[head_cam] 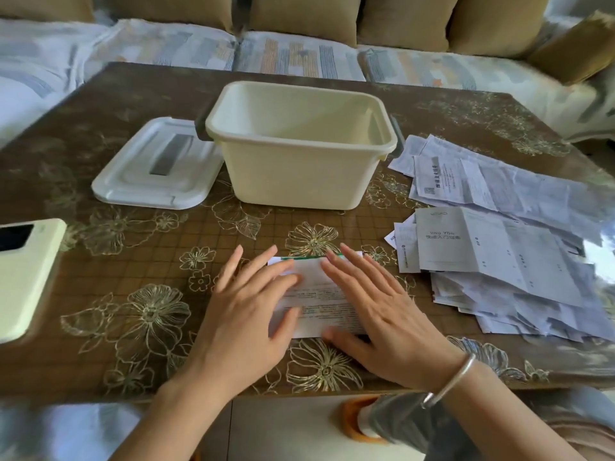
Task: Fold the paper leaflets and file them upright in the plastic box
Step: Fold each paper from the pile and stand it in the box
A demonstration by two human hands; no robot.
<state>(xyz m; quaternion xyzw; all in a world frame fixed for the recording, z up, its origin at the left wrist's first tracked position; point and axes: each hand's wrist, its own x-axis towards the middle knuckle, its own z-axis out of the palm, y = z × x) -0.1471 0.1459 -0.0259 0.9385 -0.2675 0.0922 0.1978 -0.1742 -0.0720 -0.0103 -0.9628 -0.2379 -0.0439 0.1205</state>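
Nearest, in front of the box (299, 176), the left hand (246, 314) and right hand (382, 311) press a folded leaflet (321, 294) flat on the desk (100, 347), each grip spread with fingers straight. Just left of the box lies its lid (149, 168); right of it a heap of loose leaflets (506, 247); further left, a phone (26, 281).

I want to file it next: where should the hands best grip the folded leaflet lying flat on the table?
Probably the near edge of the folded leaflet, from the person's side. It lies flat on the table, so nothing stands up to pinch; the right hand has its thumb at that edge.
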